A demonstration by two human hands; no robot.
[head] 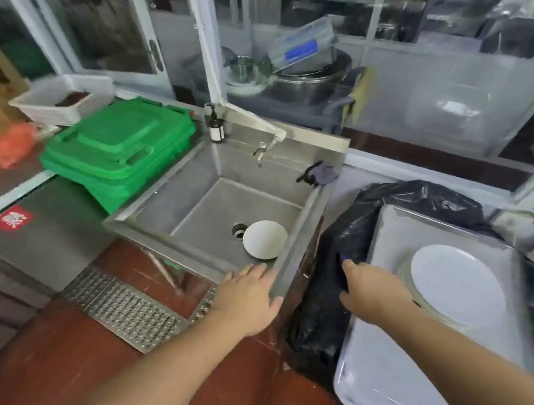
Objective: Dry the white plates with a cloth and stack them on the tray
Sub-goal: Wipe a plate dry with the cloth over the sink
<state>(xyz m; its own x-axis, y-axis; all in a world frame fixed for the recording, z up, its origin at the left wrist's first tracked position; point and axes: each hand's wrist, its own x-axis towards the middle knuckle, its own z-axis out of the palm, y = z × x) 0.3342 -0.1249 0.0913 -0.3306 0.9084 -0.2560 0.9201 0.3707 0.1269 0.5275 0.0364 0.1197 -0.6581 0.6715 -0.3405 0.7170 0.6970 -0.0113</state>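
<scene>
One white plate (265,239) lies in the steel sink (296,253) beside the drain, near the sink's right wall. A stack of white plates (457,285) sits on the metal tray (383,367) at the right. My left hand (249,297) hovers with straight fingers over the sink's front right corner and holds nothing. My right hand (372,290) reaches over the tray's left edge and grips a dark blue cloth (343,273), which is mostly hidden under the hand against a black bag.
A black rubbish bag (326,288) fills the gap between sink and tray. Green bins' lids (118,150) are stacked left of the sink. A tap (261,151), a soap bottle (216,127) and a grey rag (319,174) sit at the sink's back rim. A floor grate (127,309) lies below.
</scene>
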